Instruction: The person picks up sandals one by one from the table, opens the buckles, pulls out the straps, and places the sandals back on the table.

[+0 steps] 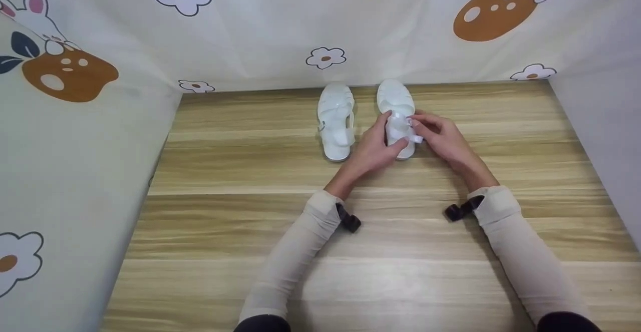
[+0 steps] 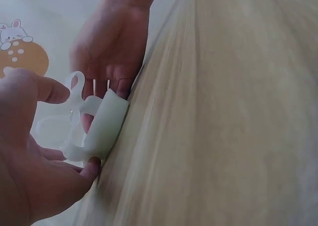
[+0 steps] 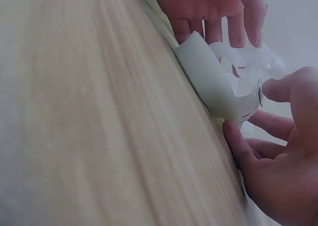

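Two white jelly sandals stand side by side on the floor, toes against the fabric wall. My left hand (image 1: 373,147) grips the left side of the right-hand sandal (image 1: 394,94), thumb over its strap. On its other side, my right hand (image 1: 445,140) pinches the strap near the buckle (image 3: 260,93). The strap's loose end (image 1: 416,139) sticks out to the right. Both wrist views show the pale heel (image 2: 107,125) resting on the floor between the hands. The other sandal (image 1: 336,100) stands left of my left hand, untouched, its strap hanging at the side.
A wood-grain floor (image 1: 235,172) spreads around the sandals. Fabric printed with flowers and rabbits covers the back wall (image 1: 260,36) and the left wall (image 1: 75,161). A plain pale wall (image 1: 601,136) rises at the right. Small dark cameras (image 1: 454,213) sit at both wrists.
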`<state>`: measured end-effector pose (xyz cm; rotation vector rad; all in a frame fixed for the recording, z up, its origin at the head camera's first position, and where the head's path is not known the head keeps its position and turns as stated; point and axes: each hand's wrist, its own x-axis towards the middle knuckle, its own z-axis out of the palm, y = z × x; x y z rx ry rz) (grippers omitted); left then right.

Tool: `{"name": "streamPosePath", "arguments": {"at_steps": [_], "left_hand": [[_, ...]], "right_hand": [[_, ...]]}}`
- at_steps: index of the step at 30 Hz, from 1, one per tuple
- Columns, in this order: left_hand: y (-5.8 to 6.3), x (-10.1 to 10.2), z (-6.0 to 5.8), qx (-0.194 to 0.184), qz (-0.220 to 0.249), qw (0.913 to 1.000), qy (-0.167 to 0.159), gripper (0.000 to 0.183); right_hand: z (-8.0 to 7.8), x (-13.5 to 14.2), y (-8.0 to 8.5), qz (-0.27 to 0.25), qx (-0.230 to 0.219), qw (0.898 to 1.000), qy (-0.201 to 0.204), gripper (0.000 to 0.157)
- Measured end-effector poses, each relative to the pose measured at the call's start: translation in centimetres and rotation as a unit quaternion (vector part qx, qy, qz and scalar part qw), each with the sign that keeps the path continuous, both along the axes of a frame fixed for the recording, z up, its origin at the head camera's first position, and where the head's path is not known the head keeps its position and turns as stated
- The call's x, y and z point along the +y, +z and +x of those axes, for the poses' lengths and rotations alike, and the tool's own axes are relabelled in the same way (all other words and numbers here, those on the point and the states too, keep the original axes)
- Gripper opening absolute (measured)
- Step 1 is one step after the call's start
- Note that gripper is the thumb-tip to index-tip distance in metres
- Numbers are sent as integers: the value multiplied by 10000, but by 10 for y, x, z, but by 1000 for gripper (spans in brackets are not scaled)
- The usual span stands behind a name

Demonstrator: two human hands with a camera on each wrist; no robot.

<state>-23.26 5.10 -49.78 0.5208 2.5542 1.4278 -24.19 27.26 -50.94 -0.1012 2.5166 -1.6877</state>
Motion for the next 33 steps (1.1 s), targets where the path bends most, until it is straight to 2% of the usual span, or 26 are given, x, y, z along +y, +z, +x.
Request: {"name": "streamPosePath", "arguments": {"at_steps": [6,16,21,29,33], "left_hand": [[-3,-2,2,-45,395,9992,63,80],[-5,-4,12,231,471,9985,121,77],[-5,-10,17,355,597,9976,10,74],[-3,-22,32,572,682,9959,-140,72],[-1,-27,43,387,717,9964,-227,73]], "right_hand": [[1,-2,1,-162,-37,9999,12,51],[4,-2,3,-255,159,9994,166,45],[8,-3,2,-350,335,9986,227,40],[20,-3,5,-192,338,9987,338,35],[29,-2,6,-154,364,9979,522,32]]}}
